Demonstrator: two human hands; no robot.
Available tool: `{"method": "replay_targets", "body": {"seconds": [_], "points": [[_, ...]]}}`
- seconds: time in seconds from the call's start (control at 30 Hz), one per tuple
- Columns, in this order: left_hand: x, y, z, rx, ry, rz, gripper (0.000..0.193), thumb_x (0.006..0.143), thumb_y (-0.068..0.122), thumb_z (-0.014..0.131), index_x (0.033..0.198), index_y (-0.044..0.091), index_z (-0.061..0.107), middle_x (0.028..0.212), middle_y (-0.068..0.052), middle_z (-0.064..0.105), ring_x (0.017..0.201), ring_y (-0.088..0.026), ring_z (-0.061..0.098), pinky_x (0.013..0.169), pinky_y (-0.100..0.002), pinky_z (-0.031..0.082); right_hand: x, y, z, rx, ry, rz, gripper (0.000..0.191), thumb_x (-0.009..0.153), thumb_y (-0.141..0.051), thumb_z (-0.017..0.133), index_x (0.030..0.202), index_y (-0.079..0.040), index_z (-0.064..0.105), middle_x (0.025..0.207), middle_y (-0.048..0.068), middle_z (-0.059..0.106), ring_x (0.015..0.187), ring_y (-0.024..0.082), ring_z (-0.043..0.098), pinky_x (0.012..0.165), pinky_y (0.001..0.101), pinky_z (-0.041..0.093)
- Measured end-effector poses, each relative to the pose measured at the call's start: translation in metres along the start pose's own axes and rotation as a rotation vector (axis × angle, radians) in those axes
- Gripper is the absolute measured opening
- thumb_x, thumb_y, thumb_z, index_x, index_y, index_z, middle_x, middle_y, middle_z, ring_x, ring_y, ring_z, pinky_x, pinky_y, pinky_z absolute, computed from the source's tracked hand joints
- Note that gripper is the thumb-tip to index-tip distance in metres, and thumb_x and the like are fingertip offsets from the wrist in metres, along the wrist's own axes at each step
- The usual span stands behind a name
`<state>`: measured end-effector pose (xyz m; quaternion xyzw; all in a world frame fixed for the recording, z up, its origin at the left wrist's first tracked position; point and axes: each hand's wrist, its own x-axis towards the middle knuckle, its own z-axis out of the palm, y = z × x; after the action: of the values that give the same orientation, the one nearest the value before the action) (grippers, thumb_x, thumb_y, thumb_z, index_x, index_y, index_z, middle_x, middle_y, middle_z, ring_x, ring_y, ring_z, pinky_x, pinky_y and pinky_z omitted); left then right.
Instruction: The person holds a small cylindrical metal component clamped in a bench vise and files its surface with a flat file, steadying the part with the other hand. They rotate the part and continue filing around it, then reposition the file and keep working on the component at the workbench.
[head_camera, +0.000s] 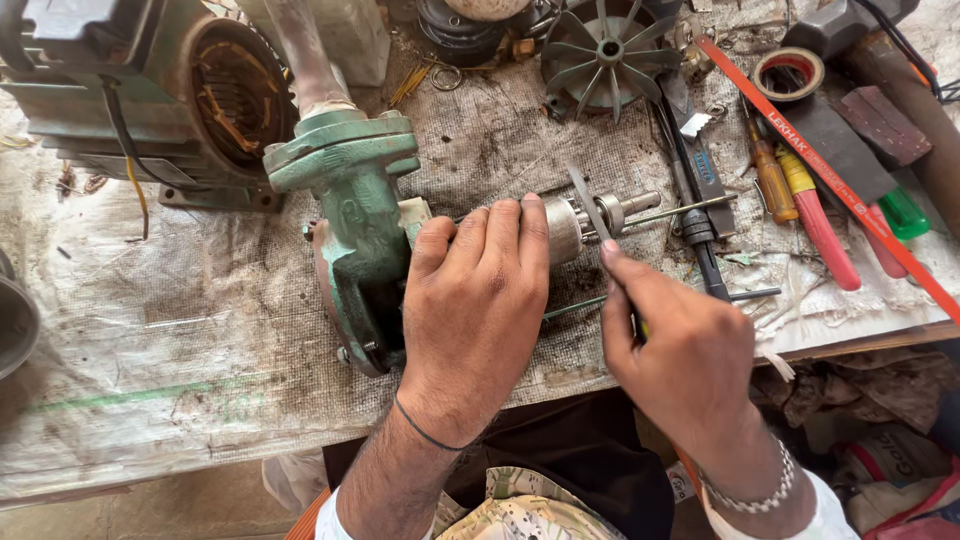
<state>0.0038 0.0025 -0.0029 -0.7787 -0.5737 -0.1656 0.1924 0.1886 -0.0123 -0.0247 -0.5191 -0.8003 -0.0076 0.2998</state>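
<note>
My left hand (475, 300) wraps around a metal rotor shaft (600, 215) that sticks out of a green cast pump housing (355, 215) lying on the bench. My right hand (680, 345) grips a thin flat metal blade tool (590, 205), forefinger along it, with its tip pressed against the shaft near the bearing. A thin rod (680, 212) projects from the shaft end to the right. The part of the shaft under my left palm is hidden.
A green motor body with copper windings (190, 95) stands at the back left. A grey fan impeller (600, 50), screwdrivers (800, 200), a hacksaw blade (830, 180), a tape roll (788, 72) and a hammer (880, 60) lie at the right on the dirty cloth-covered bench (180, 330).
</note>
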Motion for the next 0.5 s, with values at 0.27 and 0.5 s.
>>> {"method": "replay_targets", "body": {"seconds": [0.27,0.5], "points": [[0.0,0.0,0.0,0.011,0.012,0.0,0.04,0.091,0.019,0.063,0.127,0.006,0.07,0.112,-0.004,0.068,0.109,-0.017,0.065,0.102,-0.037,0.042,-0.008,0.005,-0.005,0.007,-0.055,0.133,0.031,0.091,-0.008,0.073,0.121,-0.009,0.077,0.095,0.014,0.077,0.066,0.027,0.071,0.059,0.0363,0.054],[-0.001,-0.001,0.0,0.012,0.007,0.0,0.041,0.09,0.019,0.063,0.128,0.006,0.069,0.112,-0.004,0.068,0.109,-0.017,0.065,0.102,-0.037,0.042,0.003,-0.005,-0.006,0.036,-0.031,0.11,0.031,0.092,-0.008,0.072,0.122,-0.009,0.076,0.098,0.013,0.077,0.073,0.027,0.073,0.064,0.0365,0.056]]}}
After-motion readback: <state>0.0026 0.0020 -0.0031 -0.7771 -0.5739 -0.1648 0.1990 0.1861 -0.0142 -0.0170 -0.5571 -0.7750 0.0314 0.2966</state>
